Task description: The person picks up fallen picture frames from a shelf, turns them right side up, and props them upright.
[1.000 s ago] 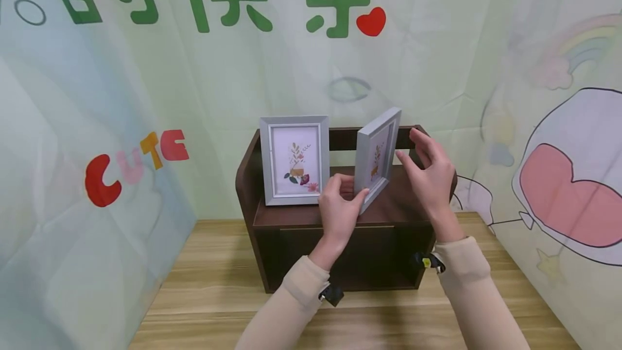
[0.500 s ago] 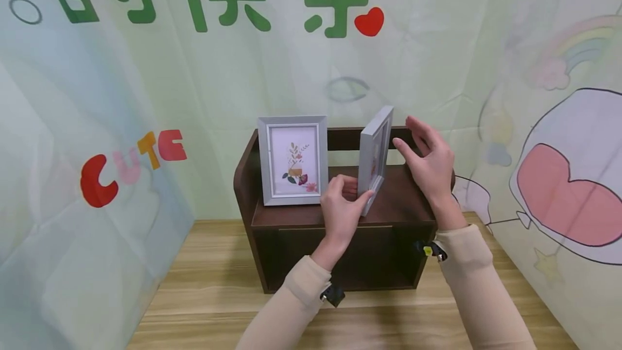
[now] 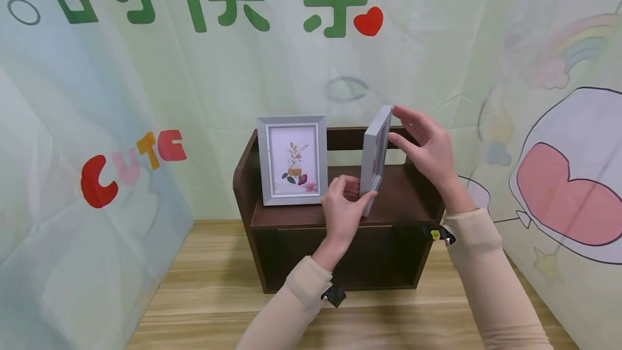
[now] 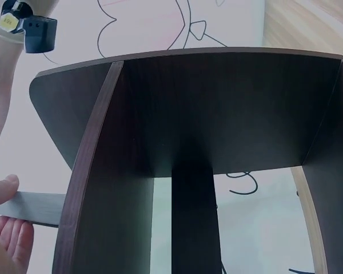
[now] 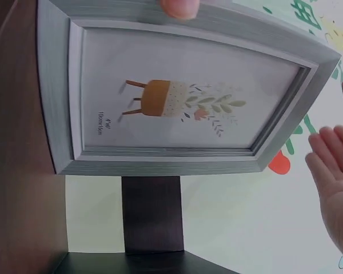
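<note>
My left hand pinches the near edge of a grey picture frame, thumb on one side and fingers on the other. This frame stands upright and turned nearly edge-on at the right of a dark brown shelf. In the right wrist view its plant picture shows, with a left fingertip over its border. My right hand is raised beside the frame's upper right edge, fingers extended and slightly bent, holding nothing. A second grey picture frame with a flower picture stands upright on the shelf's left, facing front.
Below the top board the shelf has a dark lower compartment. It stands on a wood-grain table. Its side panel rises left of the frames. A printed cloth backdrop surrounds it at the back and sides.
The held picture frame has turned further edge-on and shifted slightly right with the left hand. My right hand has moved up and left toward its upper edge. The other frame stays put.
</note>
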Tool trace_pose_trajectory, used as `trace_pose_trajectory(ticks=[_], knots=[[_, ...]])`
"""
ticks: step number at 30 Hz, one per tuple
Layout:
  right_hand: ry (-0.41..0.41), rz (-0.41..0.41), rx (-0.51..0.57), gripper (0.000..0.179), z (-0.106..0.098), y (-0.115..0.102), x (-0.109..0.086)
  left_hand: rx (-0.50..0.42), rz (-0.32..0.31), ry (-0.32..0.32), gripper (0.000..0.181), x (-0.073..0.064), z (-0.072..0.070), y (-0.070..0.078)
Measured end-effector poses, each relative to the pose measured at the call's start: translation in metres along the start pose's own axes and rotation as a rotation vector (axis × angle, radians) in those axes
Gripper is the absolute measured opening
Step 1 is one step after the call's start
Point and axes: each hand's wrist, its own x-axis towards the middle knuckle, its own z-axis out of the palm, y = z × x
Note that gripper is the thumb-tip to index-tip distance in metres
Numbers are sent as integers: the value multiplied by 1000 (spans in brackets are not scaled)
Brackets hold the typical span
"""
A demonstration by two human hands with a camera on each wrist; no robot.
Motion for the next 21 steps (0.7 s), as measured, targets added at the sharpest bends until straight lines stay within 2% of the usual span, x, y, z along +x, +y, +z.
trace_pose_trajectory(ticks=[5,10,17,21], knots=[[-111,-1,84,49,-2,-5,3,-1,-12,-6,31,-1,0,0],[-198,-7,54,48,-2,-21,5,-8,-8,-3,31,0,1,0],[-242,-36,98,46,0,-21,5,-11,-19,2,31,-1,3,2],[-259,-40,116,48,-1,-19,5,-18,-1,-1,30,-3,4,3]])
